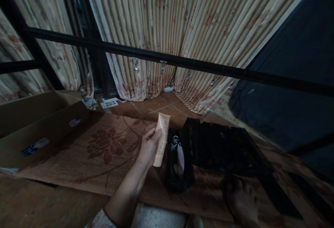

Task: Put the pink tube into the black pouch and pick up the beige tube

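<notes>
A pale peach squeeze tube (162, 135) with small print is gripped in my left hand (148, 146), thumb across its front. It tilts slightly, flat end up, over the left end of a black fabric organizer (224, 144). The organizer's end compartment (180, 182) gapes upward. Inside it stand a pale pink item (180, 160) and something with a shiny round metal top (175, 139). My right hand (241, 198) is low at the right, by the organizer's near edge. Its fingers are in deep shadow, and whether they grip the fabric is unclear.
An open cardboard box (49, 130) stands at the left on a flower-patterned mat (112, 165). Papers (109, 103) lie on the tiles behind. A black metal bar (146, 54) crosses before striped curtains (156, 19). Dark fabric (292, 61) hangs at the right; black straps (280, 196) lie below.
</notes>
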Demonstrator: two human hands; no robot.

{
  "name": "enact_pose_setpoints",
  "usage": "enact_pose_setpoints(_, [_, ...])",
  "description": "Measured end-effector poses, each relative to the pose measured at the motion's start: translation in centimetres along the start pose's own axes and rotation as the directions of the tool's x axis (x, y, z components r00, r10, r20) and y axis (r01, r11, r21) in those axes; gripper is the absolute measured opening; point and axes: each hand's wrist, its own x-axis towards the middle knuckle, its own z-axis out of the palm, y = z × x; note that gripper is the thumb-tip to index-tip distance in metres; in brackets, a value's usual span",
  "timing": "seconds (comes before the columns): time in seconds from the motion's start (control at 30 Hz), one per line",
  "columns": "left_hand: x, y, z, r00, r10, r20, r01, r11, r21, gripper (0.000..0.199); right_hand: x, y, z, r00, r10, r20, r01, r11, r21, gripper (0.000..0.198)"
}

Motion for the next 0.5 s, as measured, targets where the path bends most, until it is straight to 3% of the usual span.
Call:
enact_pose_setpoints(0.27, [-0.06,0.15,0.11,0.994,-0.065,-0.088,0.068,0.997,0.031,0.033,0.09,0.17,0.21,1.0,-0.01,0.002,0.01,1.0,0.014,0.052])
enact_pose_setpoints(0.5, [0.63,-0.75,-0.85,0.992,-0.015,-0.129,0.052,0.955,0.291,0.028,0.26,0.48,0.74,1.0,-0.007,0.005,0.007,1.0,0.007,0.051])
